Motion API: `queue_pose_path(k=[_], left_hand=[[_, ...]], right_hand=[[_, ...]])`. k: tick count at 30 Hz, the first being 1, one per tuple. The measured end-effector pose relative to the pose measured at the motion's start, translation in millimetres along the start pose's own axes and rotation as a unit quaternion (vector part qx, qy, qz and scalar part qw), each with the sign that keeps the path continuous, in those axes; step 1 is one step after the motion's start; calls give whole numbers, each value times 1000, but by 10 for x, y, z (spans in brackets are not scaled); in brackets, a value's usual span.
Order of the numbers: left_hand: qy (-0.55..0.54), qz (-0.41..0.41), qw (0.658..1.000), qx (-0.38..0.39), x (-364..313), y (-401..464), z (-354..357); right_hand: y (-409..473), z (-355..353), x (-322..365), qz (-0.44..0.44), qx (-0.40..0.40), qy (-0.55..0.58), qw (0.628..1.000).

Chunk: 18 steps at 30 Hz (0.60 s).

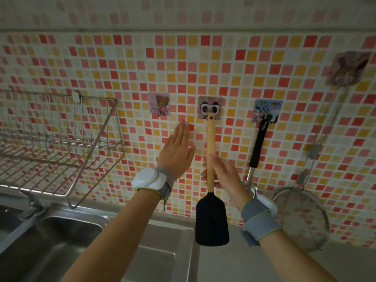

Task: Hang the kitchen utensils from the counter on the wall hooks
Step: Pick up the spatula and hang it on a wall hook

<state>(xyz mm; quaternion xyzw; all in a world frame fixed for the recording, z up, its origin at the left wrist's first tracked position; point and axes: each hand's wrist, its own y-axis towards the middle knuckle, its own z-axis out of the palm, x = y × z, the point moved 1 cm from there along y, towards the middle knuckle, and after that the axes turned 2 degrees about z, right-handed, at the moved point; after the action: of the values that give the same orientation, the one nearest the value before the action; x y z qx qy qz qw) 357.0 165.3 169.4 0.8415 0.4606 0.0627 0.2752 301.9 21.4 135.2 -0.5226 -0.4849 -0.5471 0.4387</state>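
Four sticker hooks sit on the tiled wall: a bear hook (160, 104) at left, a panda hook (210, 108) in the middle, a blue hook (267, 111) to its right, and one more hook (348, 68) higher at far right. My right hand (224, 176) is closed around the wooden handle of the spatula (211, 200), holding it upright with its black blade down and the hole at its tip right at the panda hook; I cannot tell whether it is on the hook. My left hand (176, 151) is open and flat, fingers together, holding nothing, near the wall just left of the handle and below the bear hook, which is bare. A black-handled utensil (258, 145) hangs from the blue hook; my right wrist hides its lower end. A strainer (301, 216) hangs from the far-right hook. The wire rack (59, 139) on the wall at left holds nothing I can see, and the steel sink (67, 237) below it looks bare too.
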Motion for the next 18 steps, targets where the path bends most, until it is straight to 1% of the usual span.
queue_pose_path(k=[2,5,9,18], left_hand=[[-2,1,1000,-9,17,0,44],[-4,3,1000,-17,34,3,96],[-6,6,1000,-24,50,4,131],[2,14,999,-43,77,7,182]], right_hand=[[-2,-10,-88,-2,-5,-6,1000],[-14,-34,-125,-35,-15,12,999],[30,-9,-57,-60,-4,12,998],[152,46,-199,-30,-16,2,999]])
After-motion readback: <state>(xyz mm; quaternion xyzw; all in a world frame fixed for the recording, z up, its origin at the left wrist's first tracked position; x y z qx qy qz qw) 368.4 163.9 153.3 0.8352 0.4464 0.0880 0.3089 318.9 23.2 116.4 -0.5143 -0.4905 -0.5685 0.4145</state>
